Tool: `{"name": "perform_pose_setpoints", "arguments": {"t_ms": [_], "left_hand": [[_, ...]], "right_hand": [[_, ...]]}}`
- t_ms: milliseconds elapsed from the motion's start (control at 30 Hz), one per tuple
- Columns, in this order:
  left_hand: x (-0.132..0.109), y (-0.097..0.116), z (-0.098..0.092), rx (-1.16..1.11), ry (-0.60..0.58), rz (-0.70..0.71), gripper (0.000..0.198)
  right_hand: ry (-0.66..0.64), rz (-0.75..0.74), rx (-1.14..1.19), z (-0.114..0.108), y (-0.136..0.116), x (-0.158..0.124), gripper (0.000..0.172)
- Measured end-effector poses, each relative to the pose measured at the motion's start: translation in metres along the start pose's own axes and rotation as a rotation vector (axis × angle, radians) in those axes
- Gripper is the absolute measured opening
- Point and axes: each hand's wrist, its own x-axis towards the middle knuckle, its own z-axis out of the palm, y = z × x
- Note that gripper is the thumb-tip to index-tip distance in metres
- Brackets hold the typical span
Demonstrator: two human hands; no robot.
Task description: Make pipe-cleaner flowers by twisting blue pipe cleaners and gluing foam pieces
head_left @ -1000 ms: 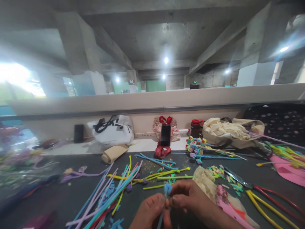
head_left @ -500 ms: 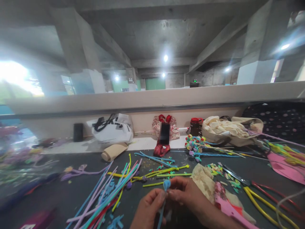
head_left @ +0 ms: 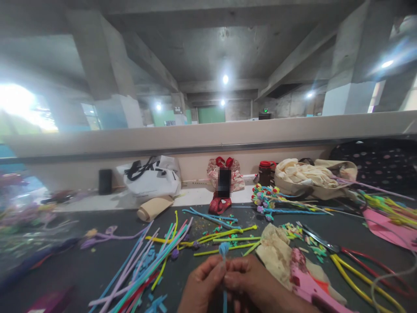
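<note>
A blue pipe-cleaner piece [head_left: 223, 249] with a bunched, looped top stands upright between my hands near the bottom centre. My left hand [head_left: 206, 280] pinches it just under the bunched top, and its stem shows below the fingers. Pressed against the other side of the stem, my right hand [head_left: 243, 276] has thumb and finger closed on the same piece. Beyond the hands lie yellow-green stems [head_left: 224, 248]. To the right, a pink glue gun [head_left: 304, 278] rests on crumpled beige paper [head_left: 275, 245].
Coloured pipe cleaners [head_left: 156, 265] and blue snippets lie left. Red-handled shears [head_left: 325, 243] and a yellow-handled tool [head_left: 348, 278] lie right. Finished flower stems [head_left: 267, 202], a phone [head_left: 224, 182], bags and a red-lidded bottle [head_left: 266, 173] stand farther back.
My right fingers have moved down from the blue bunched top to the stem beside my left fingers. The top is now uncovered. The view has shifted slightly.
</note>
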Motion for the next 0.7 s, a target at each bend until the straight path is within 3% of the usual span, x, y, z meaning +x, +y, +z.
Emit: {"name": "perform_pose_setpoints", "arguments": {"t_ms": [200,367,567,700], "left_hand": [[-0.009,0.015,0.004,-0.087,0.075,-0.002,0.025],[-0.012,0.030,0.000,-0.176,0.195,0.039,0.017],[-0.004,0.028,-0.008,-0.181,0.158,-0.082,0.014],[-0.006,0.030,-0.007,-0.193,0.146,-0.093,0.016]], "right_hand": [[0.029,0.009,-0.153,0.005,0.001,-0.002,0.015],[0.093,-0.047,-0.344,0.002,-0.016,-0.008,0.012],[0.334,-0.208,-0.395,-0.029,-0.059,-0.017,0.020],[0.423,-0.271,-0.433,-0.050,-0.074,-0.019,0.024]]}}
